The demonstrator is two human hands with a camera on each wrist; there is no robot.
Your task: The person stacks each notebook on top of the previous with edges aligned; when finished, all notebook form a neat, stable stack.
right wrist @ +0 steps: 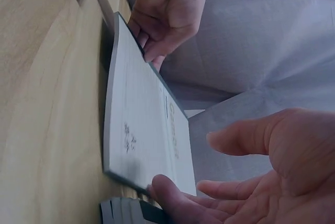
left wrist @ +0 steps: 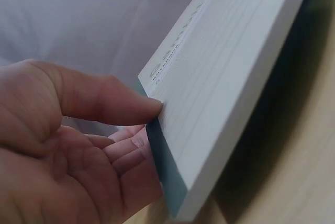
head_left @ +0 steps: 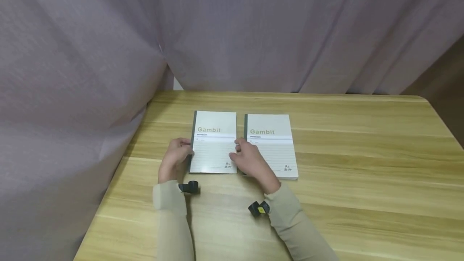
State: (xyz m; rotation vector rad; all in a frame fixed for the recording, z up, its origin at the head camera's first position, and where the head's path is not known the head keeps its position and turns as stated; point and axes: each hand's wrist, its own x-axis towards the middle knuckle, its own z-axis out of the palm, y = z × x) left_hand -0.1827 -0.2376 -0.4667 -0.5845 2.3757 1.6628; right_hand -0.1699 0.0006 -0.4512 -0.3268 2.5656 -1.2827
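Note:
A Gambit notebook (head_left: pixel 215 160) with a pale cover and dark spine is at the left, its near edge raised off the table. My left hand (head_left: pixel 176 157) pinches its spine edge. The left thumb (left wrist: pixel 133 103) lies on the cover; other fingers are at and partly behind the spine. At the notebook's right edge is my right hand (head_left: pixel 251 159), fingers spread and loosely bent. In the right wrist view one fingertip (right wrist: pixel 163 187) touches or overlaps the edge, while another digit stands apart above the cover. Another Gambit notebook (head_left: pixel 273 154) lies under and beside the right hand.
Layered edges at the bottom of the right wrist view suggest a stack (right wrist: pixel 123 211) under the right notebook. The wooden table (head_left: pixel 362 164) extends to the right. Grey curtains (head_left: pixel 235 31) hang behind and at the left. Black wrist cameras (head_left: pixel 259 208) sit at both cuffs.

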